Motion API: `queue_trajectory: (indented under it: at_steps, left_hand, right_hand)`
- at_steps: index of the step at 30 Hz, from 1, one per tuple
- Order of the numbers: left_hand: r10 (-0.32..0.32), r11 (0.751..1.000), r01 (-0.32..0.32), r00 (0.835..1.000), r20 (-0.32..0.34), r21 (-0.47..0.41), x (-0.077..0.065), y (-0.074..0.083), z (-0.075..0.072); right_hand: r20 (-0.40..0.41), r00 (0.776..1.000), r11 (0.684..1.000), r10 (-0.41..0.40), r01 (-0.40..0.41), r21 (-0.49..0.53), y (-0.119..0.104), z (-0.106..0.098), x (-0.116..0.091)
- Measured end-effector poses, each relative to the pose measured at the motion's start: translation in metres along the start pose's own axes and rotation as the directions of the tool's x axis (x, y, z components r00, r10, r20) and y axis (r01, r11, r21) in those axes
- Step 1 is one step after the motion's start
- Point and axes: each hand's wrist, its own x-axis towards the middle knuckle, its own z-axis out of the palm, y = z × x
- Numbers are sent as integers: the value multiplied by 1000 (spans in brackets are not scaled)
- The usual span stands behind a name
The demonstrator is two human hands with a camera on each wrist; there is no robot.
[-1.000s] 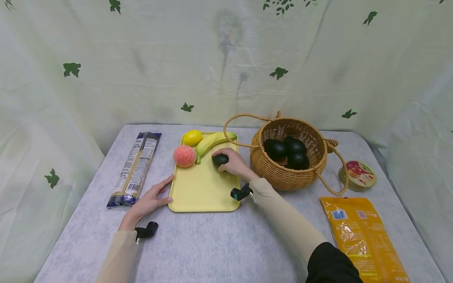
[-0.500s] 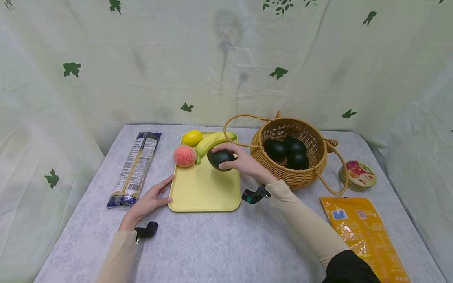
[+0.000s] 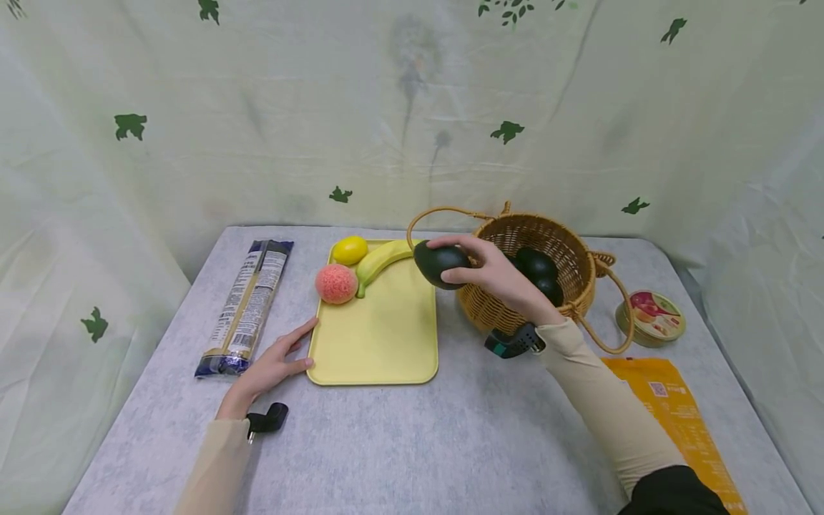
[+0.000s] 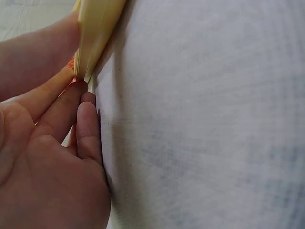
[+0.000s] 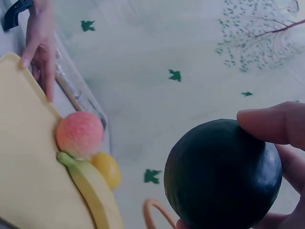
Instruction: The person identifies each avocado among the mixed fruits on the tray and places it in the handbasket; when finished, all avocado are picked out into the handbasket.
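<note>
My right hand (image 3: pixel 498 275) grips a dark green avocado (image 3: pixel 440 265) between thumb and fingers, raised at the left side of the wicker basket (image 3: pixel 492 311). Its smooth, shiny skin fills much of the right wrist view. In the basket lie more avocados (image 3: pixel 537 265), partly hidden by that hand. My left hand (image 3: pixel 273 368) touches the left edge of the yellow tray (image 3: pixel 373 350), fingers fairly straight and thumb against the rim (image 4: pixel 97 33). Along the tray's far side are a lemon (image 3: pixel 350 250), a pink peach-like fruit (image 3: pixel 336 284) and a banana (image 3: pixel 383 263).
A long blue-and-white packet (image 3: pixel 247 307) lies left of the tray. Right of the basket stand a round tin (image 3: pixel 651 318) and, nearer, an orange bag (image 3: pixel 676 422) partly behind my right sleeve. Basket handles (image 3: pixel 418 216) stick out to both sides. A pale curtain hangs behind the table.
My right hand has lifted the avocado off the tray and carried it rightward to the basket's left side. My left hand and the tray have stayed put.
</note>
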Motion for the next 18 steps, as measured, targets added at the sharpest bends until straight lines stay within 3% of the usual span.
queue_trajectory:
  at_steps: [5,11,18]
  left_hand:
    - [-3,1000,3,1000,4,-2,1,0,-1]
    - [-10,1000,10,1000,-1,-5,0,0,0]
    - [-18,1000,18,1000,-9,-10,0,0,0]
  right_hand:
    - [-57,998,999,13,-10,43,-5,-24,-11]
    - [-165,986,1000,29,-30,-7,-3,-53,-24]
    - [-258,958,986,127,-149,-70,5,-74,-40]
